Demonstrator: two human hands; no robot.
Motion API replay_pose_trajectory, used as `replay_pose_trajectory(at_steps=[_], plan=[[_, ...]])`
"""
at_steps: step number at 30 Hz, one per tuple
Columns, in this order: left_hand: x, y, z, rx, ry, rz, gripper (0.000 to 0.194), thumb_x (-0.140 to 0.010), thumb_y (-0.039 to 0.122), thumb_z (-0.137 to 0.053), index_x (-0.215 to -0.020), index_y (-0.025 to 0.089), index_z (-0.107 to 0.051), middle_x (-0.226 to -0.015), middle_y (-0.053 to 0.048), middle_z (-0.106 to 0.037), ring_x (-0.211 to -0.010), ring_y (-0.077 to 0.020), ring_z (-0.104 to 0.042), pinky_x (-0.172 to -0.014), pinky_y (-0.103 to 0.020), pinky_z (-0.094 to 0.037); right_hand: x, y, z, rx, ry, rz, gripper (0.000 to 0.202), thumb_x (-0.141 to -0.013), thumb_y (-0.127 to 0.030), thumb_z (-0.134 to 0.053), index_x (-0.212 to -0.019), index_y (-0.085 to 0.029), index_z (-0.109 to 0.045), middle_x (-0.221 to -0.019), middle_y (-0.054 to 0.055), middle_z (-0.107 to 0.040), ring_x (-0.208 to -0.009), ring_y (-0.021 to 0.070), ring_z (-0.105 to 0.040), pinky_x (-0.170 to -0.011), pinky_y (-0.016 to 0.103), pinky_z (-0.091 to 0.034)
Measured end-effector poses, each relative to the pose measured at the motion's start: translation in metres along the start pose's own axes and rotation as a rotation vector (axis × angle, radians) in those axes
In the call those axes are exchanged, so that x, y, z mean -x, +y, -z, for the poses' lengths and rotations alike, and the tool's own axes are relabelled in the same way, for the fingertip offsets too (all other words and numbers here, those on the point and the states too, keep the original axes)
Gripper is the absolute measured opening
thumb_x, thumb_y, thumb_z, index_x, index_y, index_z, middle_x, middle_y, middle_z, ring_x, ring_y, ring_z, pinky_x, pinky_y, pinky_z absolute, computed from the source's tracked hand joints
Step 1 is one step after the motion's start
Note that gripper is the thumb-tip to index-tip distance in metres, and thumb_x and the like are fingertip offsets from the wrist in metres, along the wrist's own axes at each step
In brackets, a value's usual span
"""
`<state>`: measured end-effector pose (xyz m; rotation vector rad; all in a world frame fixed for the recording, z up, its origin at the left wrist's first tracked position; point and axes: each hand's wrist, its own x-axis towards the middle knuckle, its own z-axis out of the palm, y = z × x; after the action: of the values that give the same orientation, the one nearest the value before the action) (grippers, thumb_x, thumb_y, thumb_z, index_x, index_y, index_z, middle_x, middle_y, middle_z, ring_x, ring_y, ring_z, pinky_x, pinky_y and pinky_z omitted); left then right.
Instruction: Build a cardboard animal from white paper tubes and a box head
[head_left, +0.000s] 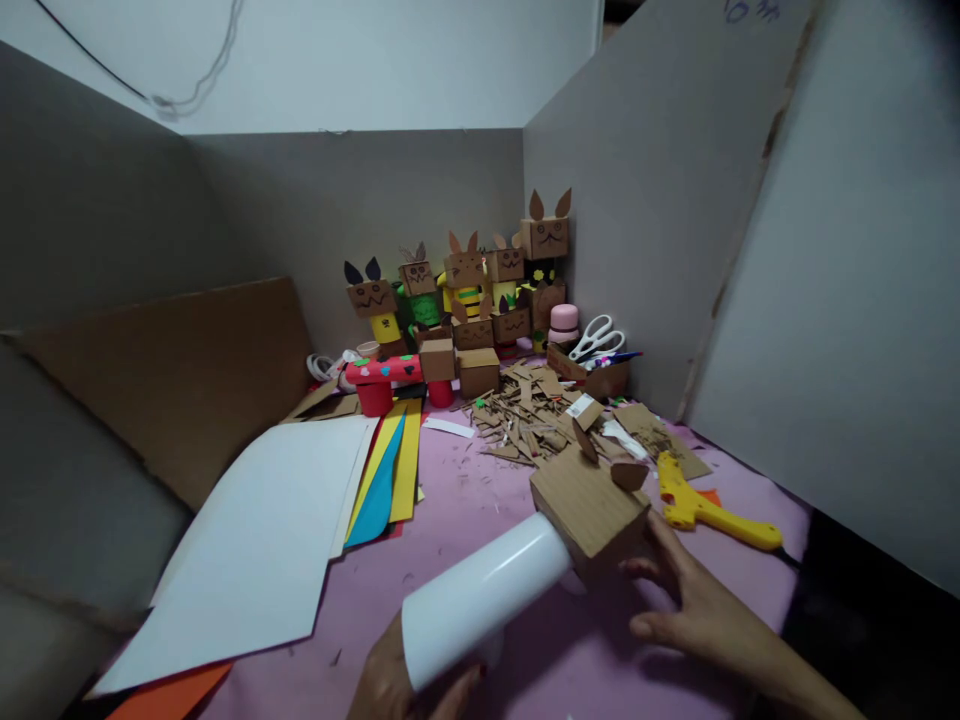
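A white paper tube (484,598) lies slanted at the bottom centre, its upper right end against a cardboard box head (589,500) with two brown ears on top. Fingers of my left hand (412,675) wrap round the tube's lower left end. On the right, my right hand (679,590) has its fingers apart, the upper fingertips by the right edge of the box head and the thumb lower down. Whether those fingertips touch the box is hard to tell. The head's front face is turned away from view.
Several cardboard animal figures (465,270) stand at the back. Cardboard scraps (525,405) are heaped before them. A yellow glue gun (712,512) lies right, scissors (598,338) behind it. White sheets (255,540) and coloured paper (407,460) cover the left. Grey partitions surround the pink tabletop (457,490).
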<state>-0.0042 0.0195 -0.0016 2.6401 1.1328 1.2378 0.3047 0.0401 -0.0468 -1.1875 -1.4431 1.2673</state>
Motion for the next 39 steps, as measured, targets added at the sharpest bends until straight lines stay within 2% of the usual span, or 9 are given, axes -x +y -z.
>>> replay_pose_trajectory(at_steps=[5, 10, 12, 15, 16, 19, 23, 30, 39], plan=[[0.001, 0.002, 0.000, 0.007, -0.080, 0.044, 0.029, -0.078, 0.018, -0.061, -0.106, 0.023, -0.054, -0.086, -0.004, -0.069, -0.073, -0.0164, -0.069, -0.057, -0.021, -0.058, 0.002, 0.008, -0.005, -0.019, 0.039, -0.009, 0.122, -0.055, -0.063, -0.072, -0.145, -0.014, -0.007, -0.143, 0.022, -0.030, -0.121, 0.0316, -0.043, -0.102, 0.045, -0.035], [0.004, 0.004, 0.000, 0.031, -0.090, 0.072, 0.028, -0.077, 0.018, -0.060, -0.105, 0.023, -0.055, -0.092, -0.005, -0.069, -0.077, -0.0175, -0.068, -0.064, -0.025, -0.058, 0.023, 0.007, 0.000, 0.139, 0.380, 0.202, 0.054, -0.077, -0.044, -0.063, -0.125, -0.027, -0.046, -0.116, 0.012, -0.057, -0.097, 0.0267, -0.060, -0.082, 0.041, -0.052], [0.004, 0.005, 0.001, 0.036, -0.106, 0.089, 0.028, -0.077, 0.019, -0.061, -0.104, 0.023, -0.056, -0.093, -0.005, -0.069, -0.079, -0.0183, -0.068, -0.067, -0.026, -0.058, 0.034, 0.005, -0.010, 0.360, 0.507, 0.487, 0.030, -0.081, -0.035, -0.060, -0.111, -0.031, -0.057, -0.105, 0.009, -0.064, -0.091, 0.0265, -0.063, -0.075, 0.039, -0.055], [0.003, 0.008, 0.003, 0.035, -0.118, 0.096, 0.031, -0.077, 0.018, -0.061, -0.107, 0.023, -0.056, -0.098, -0.006, -0.069, -0.086, -0.0194, -0.068, -0.073, -0.028, -0.057, 0.036, -0.008, -0.047, 0.608, 0.295, 1.087, 0.034, -0.091, -0.039, -0.042, -0.124, -0.036, -0.050, -0.079, 0.002, -0.074, -0.065, 0.0204, -0.068, -0.056, 0.030, -0.056], [0.003, 0.009, 0.004, 0.038, -0.121, 0.097, 0.033, -0.078, 0.017, -0.061, -0.109, 0.024, -0.055, -0.101, -0.006, -0.068, -0.089, -0.0198, -0.067, -0.076, -0.029, -0.057, 0.032, -0.017, -0.063, 0.683, 0.332, 1.150, 0.038, -0.095, -0.035, -0.032, -0.131, -0.033, -0.044, -0.079, 0.002, -0.076, -0.066, 0.0197, -0.069, -0.057, 0.030, -0.056], [0.005, 0.011, 0.005, 0.069, -0.147, 0.135, 0.033, -0.079, 0.017, -0.059, -0.111, 0.024, -0.055, -0.106, -0.007, -0.068, -0.095, -0.0209, -0.066, -0.081, -0.030, -0.055, 0.011, -0.050, -0.108, 0.893, 0.237, 1.202, 0.039, -0.094, -0.023, -0.035, -0.132, -0.018, -0.045, -0.114, 0.005, -0.070, -0.107, 0.0215, -0.062, -0.086, 0.039, -0.053], [0.006, 0.010, 0.006, 0.056, -0.169, 0.140, 0.026, -0.078, 0.018, -0.060, -0.104, 0.022, -0.058, -0.105, -0.008, -0.069, -0.096, -0.0222, -0.066, -0.080, -0.028, -0.055, -0.013, -0.083, -0.136, 1.125, 0.089, 1.157, 0.066, -0.087, -0.057, -0.036, -0.128, -0.006, -0.047, -0.128, 0.014, -0.059, -0.115, 0.0297, -0.056, -0.083, 0.049, -0.053], [0.003, 0.002, 0.006, 0.000, -0.139, -0.024, 0.022, -0.083, 0.025, -0.051, -0.102, 0.024, -0.062, -0.090, -0.007, -0.073, -0.082, -0.0210, -0.069, -0.075, -0.027, -0.056, -0.020, -0.068, -0.147, 1.072, 0.178, 1.132, 0.065, -0.082, -0.061, -0.041, -0.115, -0.009, -0.058, -0.108, 0.015, -0.071, -0.101, 0.0302, -0.064, -0.082, 0.048, -0.049], [0.011, -0.003, 0.004, 0.020, -0.099, 0.034, 0.033, -0.081, 0.027, -0.056, -0.114, 0.025, -0.059, -0.102, -0.008, -0.072, -0.087, -0.0238, -0.070, -0.072, -0.028, -0.058, -0.020, -0.073, -0.150, 1.046, 0.234, 1.194, 0.054, -0.086, -0.050, -0.042, -0.117, -0.009, -0.058, -0.110, 0.012, -0.071, -0.104, 0.0280, -0.063, -0.087, 0.045, -0.047]])
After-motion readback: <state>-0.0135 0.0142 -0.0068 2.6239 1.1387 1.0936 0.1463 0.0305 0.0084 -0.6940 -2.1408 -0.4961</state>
